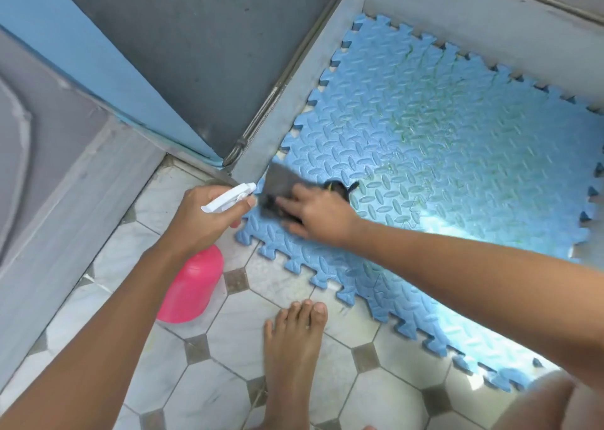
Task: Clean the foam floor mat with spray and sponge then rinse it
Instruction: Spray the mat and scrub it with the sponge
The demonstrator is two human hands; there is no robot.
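Tiled floor (228, 348) under a blue mat (425, 135), likely light and floppy, best lifted by an edge; left hand (199, 214) grips a bottle (192, 286), right hand (317, 214) presses a sponge (281, 183) flat-fingered.

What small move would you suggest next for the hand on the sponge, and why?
Probably sweep the right hand and its dark sponge toward the middle of the foam mat, where greenish streaks show; it presses only the near corner.
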